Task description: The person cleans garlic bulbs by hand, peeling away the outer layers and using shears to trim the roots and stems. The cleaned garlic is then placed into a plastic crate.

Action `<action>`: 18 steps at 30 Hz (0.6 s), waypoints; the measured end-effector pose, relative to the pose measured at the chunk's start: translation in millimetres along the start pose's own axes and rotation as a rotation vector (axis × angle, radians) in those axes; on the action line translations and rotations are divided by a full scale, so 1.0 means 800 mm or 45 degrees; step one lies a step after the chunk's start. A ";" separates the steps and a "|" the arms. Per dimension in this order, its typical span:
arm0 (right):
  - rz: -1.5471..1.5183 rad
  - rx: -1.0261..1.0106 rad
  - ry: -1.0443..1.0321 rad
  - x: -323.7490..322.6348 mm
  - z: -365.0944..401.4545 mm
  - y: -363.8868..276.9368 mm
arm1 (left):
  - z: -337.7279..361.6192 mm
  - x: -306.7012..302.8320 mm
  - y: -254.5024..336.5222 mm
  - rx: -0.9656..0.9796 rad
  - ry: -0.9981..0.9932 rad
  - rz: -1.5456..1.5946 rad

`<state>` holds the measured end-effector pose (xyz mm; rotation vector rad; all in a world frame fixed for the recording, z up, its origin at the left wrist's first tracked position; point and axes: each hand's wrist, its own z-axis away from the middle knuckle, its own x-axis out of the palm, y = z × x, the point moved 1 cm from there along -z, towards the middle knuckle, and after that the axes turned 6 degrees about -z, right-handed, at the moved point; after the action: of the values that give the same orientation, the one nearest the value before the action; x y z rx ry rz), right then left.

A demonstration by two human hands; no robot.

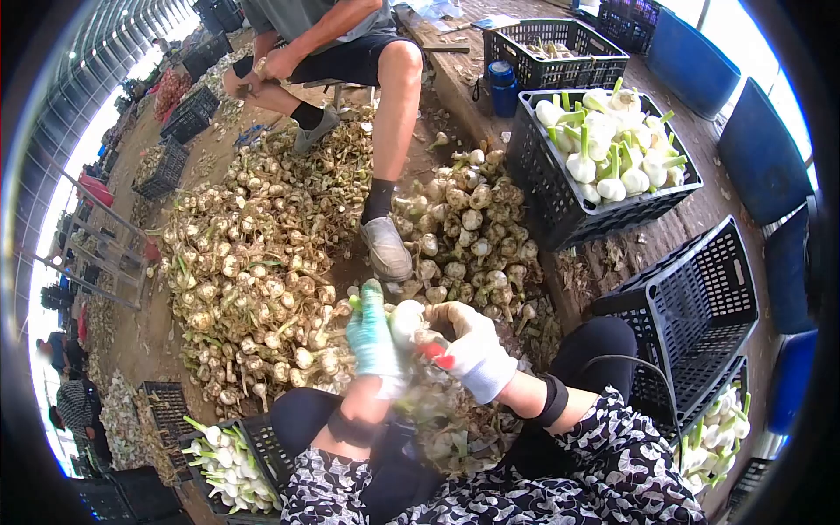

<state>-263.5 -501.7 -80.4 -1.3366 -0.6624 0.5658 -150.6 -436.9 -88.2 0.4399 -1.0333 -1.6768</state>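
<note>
My left hand, in a green glove, is closed around a white garlic bulb, its thumb stretched along the stem side. Close against the bulb's right side is my right hand in a pale glove. Its fingers are wrapped round a small tool with a red handle; the working end is hidden, so I cannot tell its kind. Beneath both hands, peelings and trimmings lie between my knees. A large heap of untrimmed garlic spreads ahead and to the left.
A black crate of cleaned garlic stands at the right, beside a tilted crate. Another garlic-filled crate sits by my left knee. Across from me sits a person, one shoe between garlic heaps. A blue flask stands behind.
</note>
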 end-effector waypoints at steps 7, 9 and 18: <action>0.159 0.217 0.244 -0.040 -0.048 0.044 | -0.010 -0.006 -0.011 0.013 -0.072 0.102; 0.272 0.185 -0.032 -0.033 -0.039 0.033 | 0.000 -0.002 0.003 -0.109 -0.107 0.246; 0.417 -0.143 -0.458 -0.026 -0.023 0.012 | -0.003 0.000 -0.015 0.394 -0.056 -0.187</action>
<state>-264.5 -527.7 -94.1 -1.4744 -0.7793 1.0638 -155.8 -437.1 -99.0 0.6967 -1.3274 -1.6649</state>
